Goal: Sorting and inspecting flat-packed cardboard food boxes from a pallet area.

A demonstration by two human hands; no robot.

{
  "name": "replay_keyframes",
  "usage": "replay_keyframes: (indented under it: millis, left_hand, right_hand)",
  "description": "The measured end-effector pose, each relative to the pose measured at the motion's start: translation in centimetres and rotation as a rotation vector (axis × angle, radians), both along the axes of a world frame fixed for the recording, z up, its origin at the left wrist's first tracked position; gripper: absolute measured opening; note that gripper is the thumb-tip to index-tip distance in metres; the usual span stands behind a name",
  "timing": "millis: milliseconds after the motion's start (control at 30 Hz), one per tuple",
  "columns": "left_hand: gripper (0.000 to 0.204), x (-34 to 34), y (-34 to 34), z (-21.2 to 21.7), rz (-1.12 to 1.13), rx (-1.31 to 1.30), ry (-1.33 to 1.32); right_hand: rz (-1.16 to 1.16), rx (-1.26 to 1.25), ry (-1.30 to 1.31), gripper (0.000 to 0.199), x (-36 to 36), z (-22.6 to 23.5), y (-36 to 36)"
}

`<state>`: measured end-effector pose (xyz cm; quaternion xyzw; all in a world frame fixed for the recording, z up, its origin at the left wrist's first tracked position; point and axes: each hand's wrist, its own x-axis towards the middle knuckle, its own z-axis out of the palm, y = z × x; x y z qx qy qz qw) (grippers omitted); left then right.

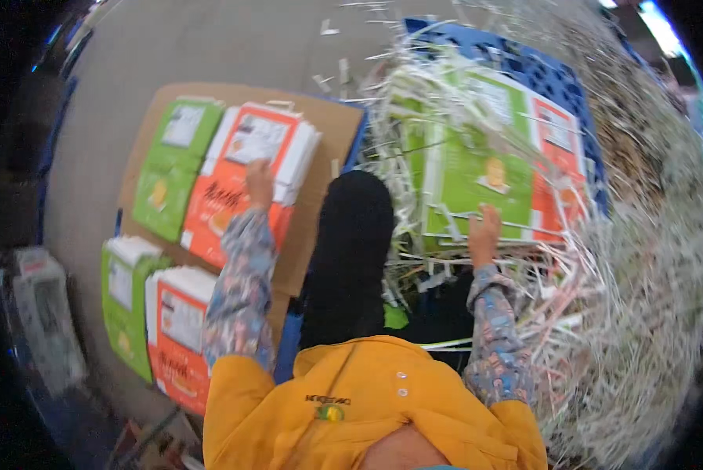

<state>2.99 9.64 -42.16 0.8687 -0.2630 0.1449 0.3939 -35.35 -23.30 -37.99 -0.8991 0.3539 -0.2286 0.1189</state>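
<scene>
My left hand (259, 186) lies over a stack of orange printed card sheets (245, 149), its fingers small and slightly blurred. Beside that stack, on the same brown cardboard (320, 133), stands a green printed stack (175, 168). My right hand (484, 231) is at the near edge of a larger stack of green printed sheets (477, 168), its fingers bent at the edge among white paper strips (449, 223). What its fingertips grip is hidden. An orange printed part (556, 153) adjoins the green on the right, with loose strips lying across both.
Nearer on the left stand another green stack (124, 301) and another orange stack (183, 337). A blue pallet (516, 51) shows behind the right-hand stack. Shredded paper strips (633, 329) heap up along the right. My dark-clad leg (351, 243) extends between the two pallets.
</scene>
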Motion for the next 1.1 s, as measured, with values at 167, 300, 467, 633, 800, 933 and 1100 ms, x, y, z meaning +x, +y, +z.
replay_keyframes:
  millis: [167, 300, 467, 633, 800, 933, 1100]
  left_hand:
    - [0.016, 4.3, -2.4, 3.0, 0.059, 0.213, 0.081]
    - [0.017, 8.7, -4.3, 3.6, 0.047, 0.306, 0.051]
    - [0.026, 9.8, -9.9, 3.1, -0.002, 0.653, -0.028]
    - [0.030, 9.6, -12.5, 2.0, 0.059, 0.897, -0.033]
    - [0.017, 13.4, -11.0, -4.3, 0.077, 0.886, -0.233]
    - [0.025, 12.8, -11.9, -5.0, -0.053, 0.658, 0.036]
    - [0.037, 7.2, -19.3, 4.0, -0.156, 0.385, 0.473]
  right_hand:
    - [-0.150, -0.016, 0.181, 0.033, 1.8, -2.4, 1.7]
    - [-0.155, -0.220, 0.182, 0.038, 2.5, -3.9, 3.1]
    - [-0.146, -0.212, 0.176, 0.040, 2.2, -5.1, 2.5]
    - [-0.144, -0.214, 0.204, 0.042, 2.3, -5.1, 2.6]
    - [-0.127, -0.177, 0.131, 0.047, 2.5, -6.3, 2.4]
    - [-0.141, -0.164, 0.133, 0.048, 2.3, -6.3, 2.5]
    - [-0.187, -0.168, 0.143, 0.046, 1.6, -5.8, 2.2]
